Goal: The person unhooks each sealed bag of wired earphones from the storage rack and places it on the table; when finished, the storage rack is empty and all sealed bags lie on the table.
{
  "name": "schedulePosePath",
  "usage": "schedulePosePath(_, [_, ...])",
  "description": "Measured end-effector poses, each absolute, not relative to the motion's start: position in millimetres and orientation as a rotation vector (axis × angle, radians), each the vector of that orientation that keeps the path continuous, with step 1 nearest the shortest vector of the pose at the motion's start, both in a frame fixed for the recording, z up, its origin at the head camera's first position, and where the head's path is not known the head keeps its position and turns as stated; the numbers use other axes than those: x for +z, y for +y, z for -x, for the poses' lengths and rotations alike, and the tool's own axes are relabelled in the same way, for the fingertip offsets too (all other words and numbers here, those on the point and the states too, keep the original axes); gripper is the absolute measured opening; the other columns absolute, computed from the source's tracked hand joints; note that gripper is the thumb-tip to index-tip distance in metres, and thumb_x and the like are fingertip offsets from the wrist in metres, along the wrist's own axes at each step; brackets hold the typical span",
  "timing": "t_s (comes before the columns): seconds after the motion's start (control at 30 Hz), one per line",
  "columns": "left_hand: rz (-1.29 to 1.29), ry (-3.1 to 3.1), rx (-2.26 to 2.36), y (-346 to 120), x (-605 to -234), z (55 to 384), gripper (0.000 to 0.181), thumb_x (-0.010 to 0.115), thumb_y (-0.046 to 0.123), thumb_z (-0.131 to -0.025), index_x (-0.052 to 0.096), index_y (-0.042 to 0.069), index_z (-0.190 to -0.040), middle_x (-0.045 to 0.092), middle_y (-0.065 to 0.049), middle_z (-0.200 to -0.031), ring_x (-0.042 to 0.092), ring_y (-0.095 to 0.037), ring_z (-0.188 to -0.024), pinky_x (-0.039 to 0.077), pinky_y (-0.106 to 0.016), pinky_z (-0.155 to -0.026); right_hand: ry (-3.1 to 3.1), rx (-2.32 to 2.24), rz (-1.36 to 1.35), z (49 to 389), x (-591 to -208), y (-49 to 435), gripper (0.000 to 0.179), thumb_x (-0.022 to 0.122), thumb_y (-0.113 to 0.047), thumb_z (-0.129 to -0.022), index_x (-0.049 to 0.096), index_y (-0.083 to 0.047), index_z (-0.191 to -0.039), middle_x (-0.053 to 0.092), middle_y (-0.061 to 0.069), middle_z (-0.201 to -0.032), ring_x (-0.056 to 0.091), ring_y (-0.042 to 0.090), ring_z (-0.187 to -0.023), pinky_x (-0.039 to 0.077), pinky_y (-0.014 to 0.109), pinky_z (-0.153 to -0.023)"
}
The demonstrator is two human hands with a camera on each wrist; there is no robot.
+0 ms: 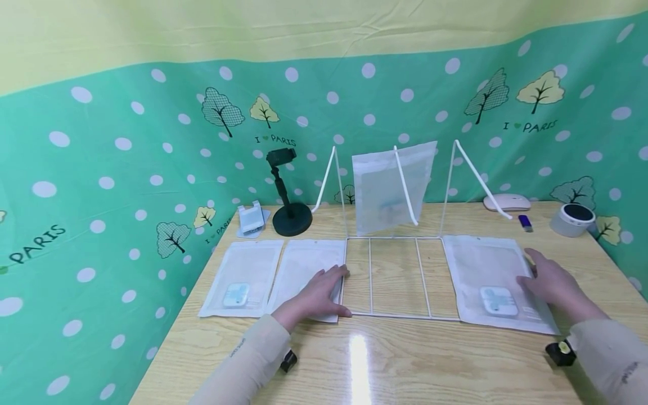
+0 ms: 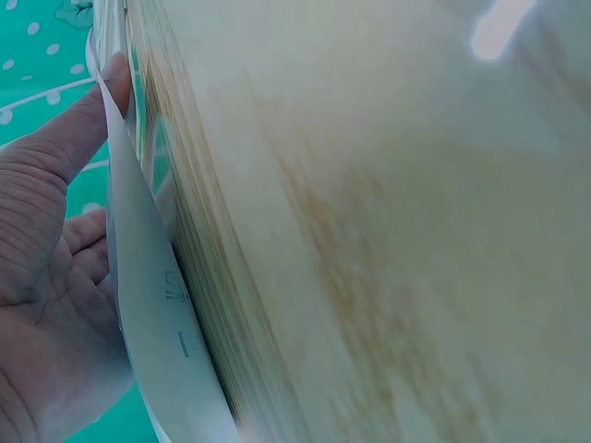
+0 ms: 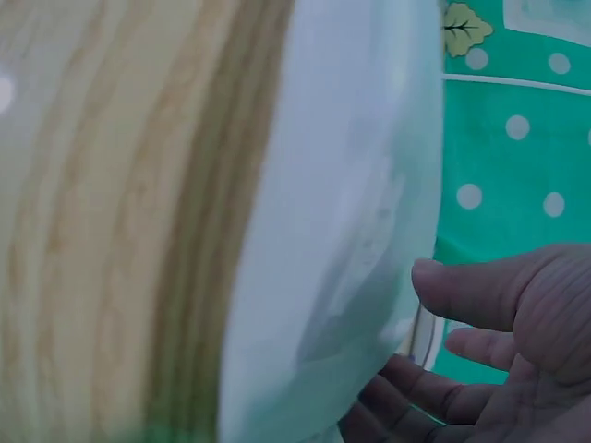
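My left hand lies spread over the right part of a white flat pouch, its thumb and fingertips at the side wire of a white wire rack. In the left wrist view the thumb is at the pouch's edge and some fingers are hidden behind it. At the outer edge of another pouch, right of the rack, is my right hand, thumb and fingers loosely bent. A pale square case shows through that pouch. Another pouch stands upright in the rack.
Far left lies one more pouch with a similar case inside. Along the back are a light phone stand, a black stand, a white mouse, a purple USB stick and a round white device.
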State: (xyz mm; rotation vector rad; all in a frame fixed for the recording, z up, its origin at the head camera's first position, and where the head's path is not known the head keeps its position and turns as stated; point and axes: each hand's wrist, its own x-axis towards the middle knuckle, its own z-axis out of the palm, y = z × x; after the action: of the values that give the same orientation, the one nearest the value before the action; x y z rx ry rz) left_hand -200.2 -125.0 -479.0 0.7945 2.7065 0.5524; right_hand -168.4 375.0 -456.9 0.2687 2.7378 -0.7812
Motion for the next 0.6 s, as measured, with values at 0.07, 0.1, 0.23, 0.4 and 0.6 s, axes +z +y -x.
schedulePosePath(0.07, [-0.796, 2.706, 0.551, -124.9, -478.5, 199.8, 0.094, 0.083, 0.049, -0.072, 0.038, 0.013, -0.147, 0.033, -0.007, -0.156, 0.023, -0.023, -0.146, 0.013, -0.043, -0.12, 2.748, -0.781, -0.273, 168.0, -454.0, 373.1, 0.085, 0.055, -0.026, -0.098, -0.002, 0.013, -0.147, 0.019, 0.05, -0.135, 0.022, 0.068, -0.12, 0.029, 0.076, -0.093])
schedulePosePath(0.1, [-0.797, 2.705, 0.553, -124.9, -478.1, 199.5, 0.094, 0.083, 0.049, -0.072, 0.038, 0.013, -0.147, 0.033, -0.007, -0.156, 0.023, -0.023, -0.146, 0.013, -0.043, -0.12, 2.759, -0.782, -0.28, 167.9, -452.6, 371.7, 0.085, 0.055, -0.028, -0.098, -0.001, 0.013, -0.147, 0.018, 0.05, -0.135, 0.022, 0.068, -0.12, 0.029, 0.076, -0.093])
schedulePosePath(0.23, [-0.795, 2.698, 0.563, -125.1, -476.5, 199.0, 0.094, 0.083, 0.048, -0.072, 0.039, 0.012, -0.147, 0.033, -0.007, -0.156, 0.023, -0.024, -0.146, 0.013, -0.044, -0.12, 2.838, -0.806, -0.303, 169.2, -444.7, 358.4, 0.085, 0.054, -0.035, -0.098, 0.003, 0.011, -0.149, 0.017, 0.049, -0.138, 0.021, 0.067, -0.122, 0.028, 0.077, -0.093])
schedulePosePath(0.4, [-0.785, 2.692, 0.562, -124.6, -475.3, 198.4, 0.094, 0.083, 0.048, -0.072, 0.039, 0.012, -0.147, 0.033, -0.007, -0.156, 0.023, -0.024, -0.146, 0.013, -0.044, -0.12, 2.969, -0.873, -0.215, 176.0, -433.7, 333.6, 0.079, 0.054, -0.035, -0.099, 0.012, 0.007, -0.151, 0.024, 0.045, -0.139, 0.025, 0.064, -0.123, 0.029, 0.076, -0.093])
schedulePosePath(0.6, [-0.8, 2.693, 0.554, -124.0, -473.5, 197.6, 0.093, 0.083, 0.049, -0.072, 0.04, 0.011, -0.146, 0.032, -0.009, -0.156, 0.024, -0.026, -0.145, 0.015, -0.045, -0.119, 3.052, -1.085, 0.011, 188.0, -421.5, 302.1, 0.065, 0.052, -0.032, -0.101, 0.026, 0.005, -0.149, 0.036, 0.04, -0.138, 0.038, 0.058, -0.121, 0.037, 0.071, -0.093])
